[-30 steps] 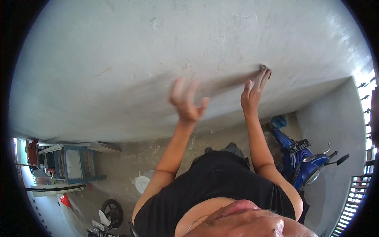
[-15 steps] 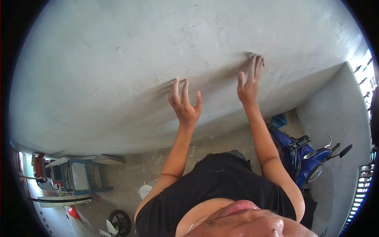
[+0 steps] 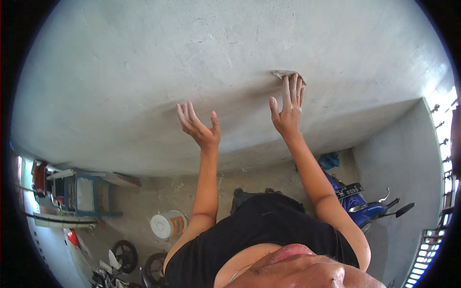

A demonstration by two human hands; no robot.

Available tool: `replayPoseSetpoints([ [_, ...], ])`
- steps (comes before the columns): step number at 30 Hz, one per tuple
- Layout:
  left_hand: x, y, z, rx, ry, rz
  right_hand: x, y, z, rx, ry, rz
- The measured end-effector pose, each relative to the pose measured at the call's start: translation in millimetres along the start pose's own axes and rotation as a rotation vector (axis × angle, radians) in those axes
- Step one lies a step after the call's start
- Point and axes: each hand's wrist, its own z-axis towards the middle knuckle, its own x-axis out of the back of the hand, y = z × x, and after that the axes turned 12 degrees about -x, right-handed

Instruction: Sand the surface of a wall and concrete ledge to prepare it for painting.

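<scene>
My right hand (image 3: pixel 287 106) lies flat with its fingers against the pale grey wall (image 3: pixel 144 86). Under its fingertips is a thin, folded greyish sheet (image 3: pixel 283 73) that looks like sandpaper, pressed to the wall, with its upper edge sticking out. Pale dust coats the fingers. Lower and to the left, my left hand (image 3: pixel 200 130) is open, fingers spread and thumb apart, with nothing in it. Its fingertips are at the wall; whether they all touch cannot be made out. The wall bears small scuffs and uneven patches.
On the floor behind my left arm stands a white bucket (image 3: pixel 163 225) with an orange label. A blue motorbike (image 3: pixel 365 211) is parked at the right, near a side wall (image 3: pixel 398 153). A blue-framed cabinet (image 3: pixel 86 197) and more motorbike wheels (image 3: pixel 125 256) are at the lower left.
Both hands have shifted left along the wall, the left one also slightly down. More of the sheet under my right fingers shows, and more of the bucket has come into view.
</scene>
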Motion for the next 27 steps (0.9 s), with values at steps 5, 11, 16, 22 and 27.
replayPoseSetpoints([
  [5,-14.4,8.2,1.6,0.098,-0.007,0.13,6.2,2.1,-9.3,-0.059,-0.103,-0.033],
  [11,-22.2,13.0,11.0,0.154,-0.024,0.229,29.4,17.6,4.9,-0.049,-0.129,-0.007],
  [16,-23.8,21.9,19.0,0.173,0.03,0.25,36.3,32.3,-1.7,0.007,-0.2,-0.17],
  [22,-22.8,27.7,26.6,0.095,0.057,0.068,43.0,53.8,20.7,-0.08,-0.069,-0.159],
  [27,-27.4,25.8,29.2,0.068,0.131,0.013,45.4,53.0,18.1,-0.182,-0.173,-0.184],
])
